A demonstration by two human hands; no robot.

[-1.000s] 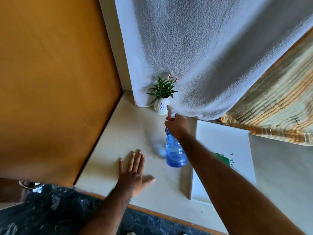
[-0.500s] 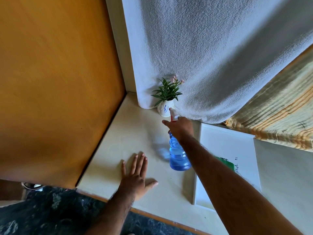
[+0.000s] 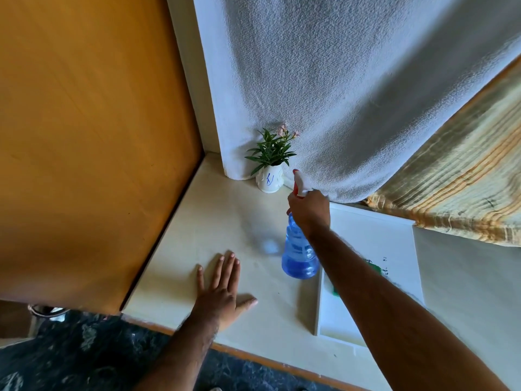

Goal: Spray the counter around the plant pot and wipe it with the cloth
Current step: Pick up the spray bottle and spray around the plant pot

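**Spray bottle held over the counter beside the plant pot**

Your right hand (image 3: pixel 309 211) was wrapped around the neck of the blue spray bottle (image 3: pixel 299 256), gripping it just below the red-and-white trigger head, whose nozzle pointed toward the plant pot (image 3: pixel 269 180). The bottle hung tilted, its base nearer to you than its head; whether the base touched the counter (image 3: pixel 214 221) could not be told. A soft shadow with a pale blue glint lay on the counter just left of the bottle. Your left hand (image 3: pixel 222 292) lay flat on the counter near its front edge, palm down, fingers spread wide and holding nothing. The pot, white with a blue mark, stood upright in the back corner, carrying green leaves and small pink flowers, against the hanging white cloth (image 3: pixel 338 94). A striped fabric (image 3: pixel 456 187) hung to the right of it. A flat white board (image 3: pixel 366 238) with a green patch lay on the counter beneath your right forearm.
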